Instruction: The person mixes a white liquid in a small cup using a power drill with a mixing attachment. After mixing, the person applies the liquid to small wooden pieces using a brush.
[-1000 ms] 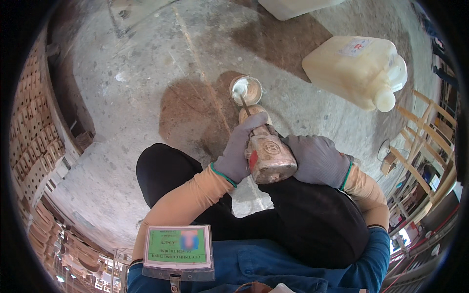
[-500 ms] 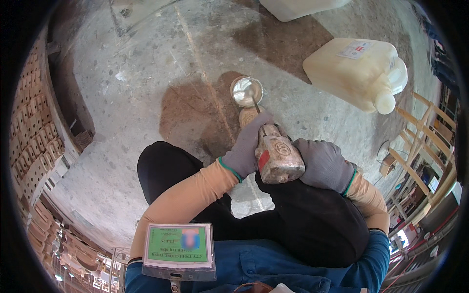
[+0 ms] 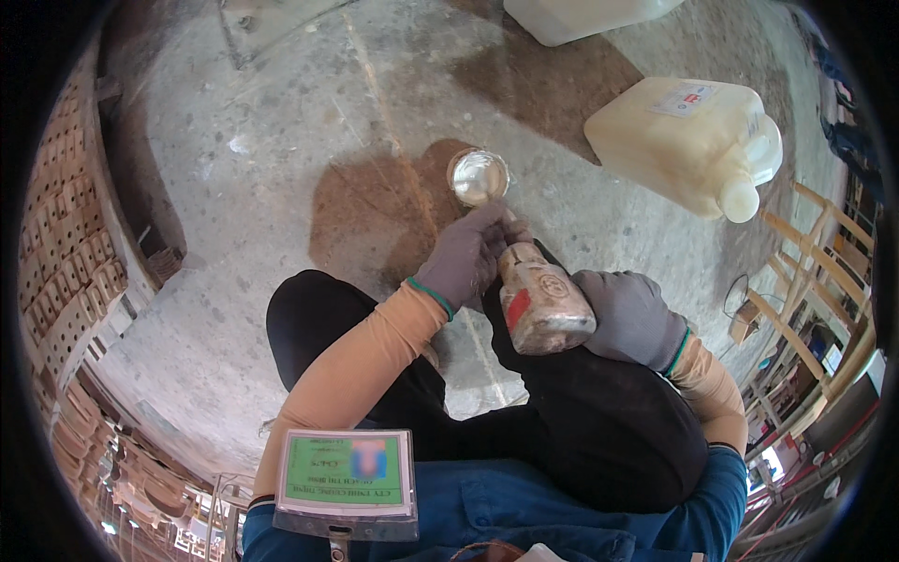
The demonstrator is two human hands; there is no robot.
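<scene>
A small round cup (image 3: 478,178) with a shiny, pale inside stands on the floor in front of me. Between my gloved hands is a worn, whitish bottle (image 3: 548,304) with a red patch, tilted so its base faces me and its neck points toward the cup. My right hand (image 3: 626,314) is closed against the bottle's right side. At the bottle's neck, my left hand (image 3: 468,251) has its fingers bent together, reaching to the cup's near rim. What they pinch is mostly hidden.
A large yellowish-white jug (image 3: 674,140) lies on the floor to the right; another pale jug (image 3: 581,19) is beyond it. Wooden frames (image 3: 815,272) stand at right. Stacked drilled wooden pieces (image 3: 70,234) line the left. My knees (image 3: 314,318) are bent beneath my arms.
My left hand has shifted slightly left, apart from the bottle's body, and its fingers cover the thin dark stick that showed in the cup. The bottle has moved slightly right.
</scene>
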